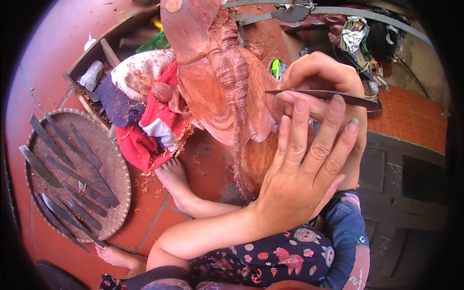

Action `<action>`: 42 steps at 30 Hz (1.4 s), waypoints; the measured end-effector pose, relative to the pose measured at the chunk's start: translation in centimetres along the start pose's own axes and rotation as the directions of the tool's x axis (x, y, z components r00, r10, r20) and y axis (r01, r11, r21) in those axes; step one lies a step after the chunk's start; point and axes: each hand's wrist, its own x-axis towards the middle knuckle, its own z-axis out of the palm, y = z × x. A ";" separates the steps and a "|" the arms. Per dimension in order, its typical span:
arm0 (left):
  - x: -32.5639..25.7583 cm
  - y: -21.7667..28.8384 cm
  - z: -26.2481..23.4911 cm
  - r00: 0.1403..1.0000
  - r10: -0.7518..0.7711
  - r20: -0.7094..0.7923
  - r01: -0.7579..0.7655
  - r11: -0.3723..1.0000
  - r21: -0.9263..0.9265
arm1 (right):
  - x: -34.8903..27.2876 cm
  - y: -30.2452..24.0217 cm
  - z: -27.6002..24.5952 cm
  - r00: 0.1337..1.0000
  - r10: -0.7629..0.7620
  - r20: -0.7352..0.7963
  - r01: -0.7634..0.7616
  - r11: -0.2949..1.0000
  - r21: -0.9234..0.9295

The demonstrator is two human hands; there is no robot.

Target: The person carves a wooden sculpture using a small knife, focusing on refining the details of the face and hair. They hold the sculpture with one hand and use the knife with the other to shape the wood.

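Observation:
A thin dark metal blade with a pointed end [355, 99] lies across my right hand [333, 75], whose thumb and curled fingers close on it. My left hand [299, 164] stretches flat over the right one with its fingers apart; some of its fingertips touch the blade's lower edge. The left palm hides part of the right hand. Just left of the blade's tip stands a large reddish-brown wood carving [203, 92] with a ridged, twisting band down its middle. Pale grain shows on its smoothed surfaces.
A round woven tray [126, 193] at the left holds several long flat blades. Shaving-strewn red, white and navy cloths [133, 145] lie beside a wooden box [77, 89]. Metal bow-like strips [372, 13] cross the back. At the right is a dark panelled surface [386, 217].

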 end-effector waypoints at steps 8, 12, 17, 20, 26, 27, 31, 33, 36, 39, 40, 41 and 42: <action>-0.7 0.5 -0.1 0.999 -0.042 -0.025 0.039 0.994 -0.104 | 0.6 2.1 -0.1 0.963 -0.248 0.109 0.220 0.951 0.219; -1.5 0.6 0.4 0.993 -0.094 -0.078 0.077 0.978 -0.196 | 0.1 3.4 1.2 0.942 -0.336 -0.017 0.332 0.922 0.197; -2.1 0.9 0.5 0.987 -0.149 -0.055 0.130 0.957 -0.259 | 0.4 3.1 1.1 0.947 -0.313 0.067 0.296 0.937 0.186; -1.6 1.4 0.0 0.987 -0.144 -0.068 0.124 0.962 -0.244 | 0.4 2.5 2.2 0.974 -0.225 -0.012 0.221 0.949 0.224; -0.6 0.8 0.7 0.987 -0.043 -0.157 0.027 0.994 -0.106 | 0.8 1.8 0.5 0.930 -0.289 0.226 0.283 0.957 0.059; -0.5 0.8 0.7 0.985 -0.056 -0.162 0.041 0.995 -0.096 | 1.0 1.4 0.5 0.934 -0.264 0.240 0.277 0.961 -0.020; 0.4 0.3 0.4 0.978 -0.093 -0.188 0.074 0.992 -0.106 | 1.6 1.2 0.7 0.935 -0.257 0.243 0.304 0.936 -0.178; 0.5 0.3 0.4 0.980 -0.090 -0.177 0.074 0.993 -0.097 | 1.7 1.3 0.5 0.941 -0.244 0.233 0.282 0.949 -0.145; -0.3 1.1 0.4 0.982 -0.115 -0.152 0.097 0.988 -0.122 | 1.7 -0.7 0.4 0.926 -0.213 0.313 0.292 0.928 -0.233; 0.0 0.1 0.5 0.976 -0.103 -0.190 0.084 0.991 -0.106 | 3.1 -1.2 0.7 0.894 -0.204 0.399 0.321 0.912 -0.253; -0.1 -0.1 0.4 0.976 -0.105 -0.191 0.089 0.992 -0.093 | 3.4 -0.9 1.1 0.879 -0.257 0.401 0.365 0.905 -0.219; -0.3 -0.2 0.3 0.975 -0.112 -0.190 0.098 0.992 -0.080 | 3.6 -0.5 1.4 0.862 -0.308 0.403 0.405 0.896 -0.183; -0.9 0.3 -0.2 0.979 -0.135 -0.153 0.121 0.988 -0.095 | 3.3 0.0 2.0 0.847 -0.356 0.394 0.438 0.888 -0.139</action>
